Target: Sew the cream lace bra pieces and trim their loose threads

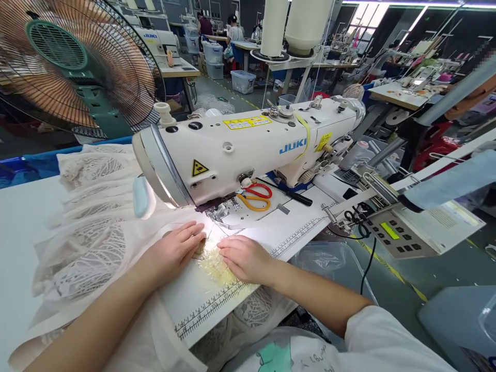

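Observation:
My left hand (176,249) lies flat with fingers stretched out on white lace fabric (91,243), just left of the needle of a white JUKI sewing machine (248,147). Close beside it, my right hand (244,258) presses its curled, close-set fingers onto a small pale yellow lace piece (212,269) on the machine table. Both hands rest in front of the presser foot (219,213). A printed ruler (217,305) runs along the table edge under my right wrist.
Red and yellow scissors (256,196) lie behind the needle. A control panel (395,235) sits to the right. A large fan (73,64) stands at the back left, two thread cones (294,26) behind the machine. Other people work at tables far back.

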Tool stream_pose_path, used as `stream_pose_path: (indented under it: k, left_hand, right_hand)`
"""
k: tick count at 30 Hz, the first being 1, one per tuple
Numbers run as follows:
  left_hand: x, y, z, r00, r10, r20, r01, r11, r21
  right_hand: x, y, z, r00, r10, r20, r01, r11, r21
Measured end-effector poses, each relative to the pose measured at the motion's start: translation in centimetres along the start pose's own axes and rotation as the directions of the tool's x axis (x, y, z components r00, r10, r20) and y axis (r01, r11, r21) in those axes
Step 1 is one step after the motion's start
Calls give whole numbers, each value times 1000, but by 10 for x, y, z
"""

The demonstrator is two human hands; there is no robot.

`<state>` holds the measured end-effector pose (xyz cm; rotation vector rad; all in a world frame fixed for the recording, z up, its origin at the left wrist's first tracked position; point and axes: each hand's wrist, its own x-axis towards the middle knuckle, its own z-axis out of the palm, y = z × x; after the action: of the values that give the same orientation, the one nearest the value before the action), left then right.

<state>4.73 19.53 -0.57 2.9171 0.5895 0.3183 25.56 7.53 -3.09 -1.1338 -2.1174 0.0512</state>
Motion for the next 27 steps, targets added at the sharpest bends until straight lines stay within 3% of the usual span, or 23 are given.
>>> stream_pose_path:
  k: [11,19,23,27]
  left_hand:
    - [15,-27,-10,1000,5,-30,-5,1000,16]
    - [18,-31,-12,1000,-31,-1,31,988,149]
    - [8,-19,-8,992,-117,-53,125,971,203]
    - [-16,3,-15,955,-271,-122,291,934,206]
  right_hand:
    - [2,1,3,1000,30,-6,-30,1000,-4]
    - [4,1,1,999,45,-23,-44,999,20]
    - [7,-21,-8,998,23,-63,-18,997,74]
    - [6,-64,0,994,-83,64,71,984,166]
